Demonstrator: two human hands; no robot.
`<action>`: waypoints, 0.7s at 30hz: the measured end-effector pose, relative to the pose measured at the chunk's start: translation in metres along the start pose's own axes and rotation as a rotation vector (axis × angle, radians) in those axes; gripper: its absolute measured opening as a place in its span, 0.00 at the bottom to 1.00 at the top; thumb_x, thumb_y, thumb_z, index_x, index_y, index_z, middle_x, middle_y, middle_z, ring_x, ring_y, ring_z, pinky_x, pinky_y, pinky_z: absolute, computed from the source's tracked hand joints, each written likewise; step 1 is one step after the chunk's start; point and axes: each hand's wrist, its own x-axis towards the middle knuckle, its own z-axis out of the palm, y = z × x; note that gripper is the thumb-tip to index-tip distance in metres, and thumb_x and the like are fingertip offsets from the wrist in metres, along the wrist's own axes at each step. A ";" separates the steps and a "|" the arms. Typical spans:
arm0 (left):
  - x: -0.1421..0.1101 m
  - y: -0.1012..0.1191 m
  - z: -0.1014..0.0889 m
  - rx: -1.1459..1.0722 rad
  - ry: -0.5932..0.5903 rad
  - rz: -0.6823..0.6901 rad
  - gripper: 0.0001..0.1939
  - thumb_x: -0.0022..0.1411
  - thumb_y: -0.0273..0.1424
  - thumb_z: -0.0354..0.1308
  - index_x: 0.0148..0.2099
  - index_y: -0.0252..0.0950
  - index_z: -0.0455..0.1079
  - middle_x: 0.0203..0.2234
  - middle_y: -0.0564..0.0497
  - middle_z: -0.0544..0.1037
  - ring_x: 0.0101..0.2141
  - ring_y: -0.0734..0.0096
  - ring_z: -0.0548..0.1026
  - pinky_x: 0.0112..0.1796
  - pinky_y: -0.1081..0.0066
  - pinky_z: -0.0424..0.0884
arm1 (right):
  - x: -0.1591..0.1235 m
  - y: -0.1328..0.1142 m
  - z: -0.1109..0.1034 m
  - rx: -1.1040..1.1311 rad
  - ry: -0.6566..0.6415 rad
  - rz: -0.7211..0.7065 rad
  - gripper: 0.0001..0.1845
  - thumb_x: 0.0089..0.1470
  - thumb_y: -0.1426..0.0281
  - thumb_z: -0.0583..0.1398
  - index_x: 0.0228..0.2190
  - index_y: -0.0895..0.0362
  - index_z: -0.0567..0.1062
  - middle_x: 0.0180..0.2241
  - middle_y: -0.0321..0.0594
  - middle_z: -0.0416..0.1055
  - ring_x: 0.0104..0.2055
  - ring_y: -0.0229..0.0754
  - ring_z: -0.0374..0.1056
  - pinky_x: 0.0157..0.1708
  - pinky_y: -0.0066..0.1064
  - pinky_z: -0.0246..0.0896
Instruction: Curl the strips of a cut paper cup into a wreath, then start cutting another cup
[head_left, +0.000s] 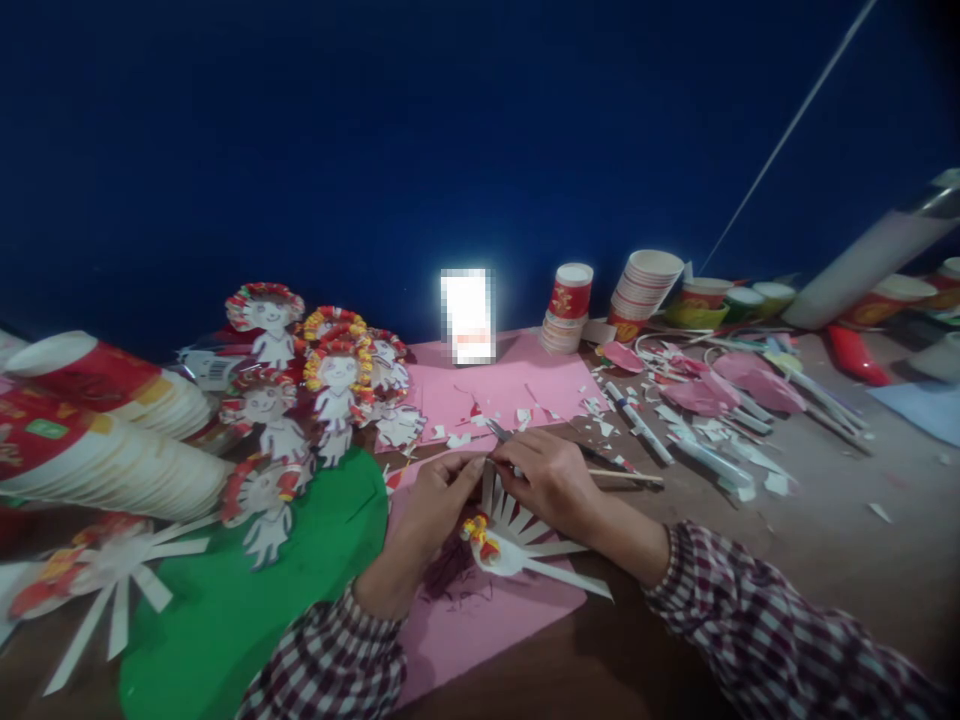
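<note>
Both hands meet over the nearer pink sheet (495, 645), close to its far edge. The left hand (437, 505) has thumb and forefinger pinched on the upper end of a white strip (488, 492), and the right hand (553, 482) has its fingertips drawn together on that same end. The strip belongs to a cut cup (504, 555), which sits below the fingers towards the sheet's right edge, other strips fanning past that edge and red-and-yellow curls (480, 540) on its left side. Holding one strip upright probably keeps it apart from its neighbours and lets both thumbs reach its end. A slim dark tool (495, 430) shows beyond the right knuckles; the view is too soft to tell whether it is gripped or lying there.

Paper figures (339, 385) with curled rings overlap along the far left edge of the green sheet (322, 570), likely to leave the near pink sheet free for handwork. Beyond that sheet's left edge, nested cups (127, 465) lie on a slant, presumably to save room. More red cups (574, 297) stand at the table's far edge.

As for print, a green patch (46, 430) on one cup and a barcode (218, 371) (on some packet behind the figures) are visible, but no words are legible.
</note>
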 end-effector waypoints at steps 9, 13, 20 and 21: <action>0.003 -0.008 -0.003 0.170 0.070 0.040 0.17 0.53 0.44 0.58 0.24 0.34 0.72 0.18 0.53 0.70 0.21 0.75 0.64 0.21 0.76 0.57 | 0.001 -0.005 -0.004 -0.030 -0.035 -0.029 0.08 0.57 0.74 0.54 0.30 0.58 0.72 0.27 0.41 0.71 0.33 0.40 0.66 0.36 0.29 0.61; 0.002 -0.006 -0.003 0.192 0.081 0.052 0.18 0.53 0.43 0.58 0.23 0.33 0.71 0.17 0.53 0.70 0.21 0.75 0.64 0.22 0.76 0.58 | 0.000 -0.005 -0.002 -0.038 -0.025 -0.029 0.07 0.56 0.75 0.54 0.29 0.58 0.71 0.27 0.40 0.71 0.33 0.40 0.66 0.36 0.29 0.60; 0.002 -0.004 -0.004 0.169 0.065 0.044 0.16 0.53 0.42 0.58 0.26 0.32 0.72 0.19 0.54 0.71 0.22 0.76 0.65 0.24 0.76 0.61 | -0.001 -0.003 0.000 0.023 -0.028 0.005 0.05 0.56 0.74 0.56 0.32 0.58 0.73 0.29 0.40 0.72 0.34 0.40 0.67 0.37 0.29 0.61; 0.002 -0.004 -0.004 0.160 0.063 0.044 0.16 0.53 0.42 0.58 0.26 0.33 0.72 0.19 0.54 0.71 0.22 0.76 0.65 0.24 0.76 0.61 | -0.001 -0.002 0.000 0.028 -0.029 0.010 0.05 0.55 0.74 0.56 0.32 0.58 0.73 0.29 0.40 0.72 0.34 0.40 0.67 0.37 0.29 0.61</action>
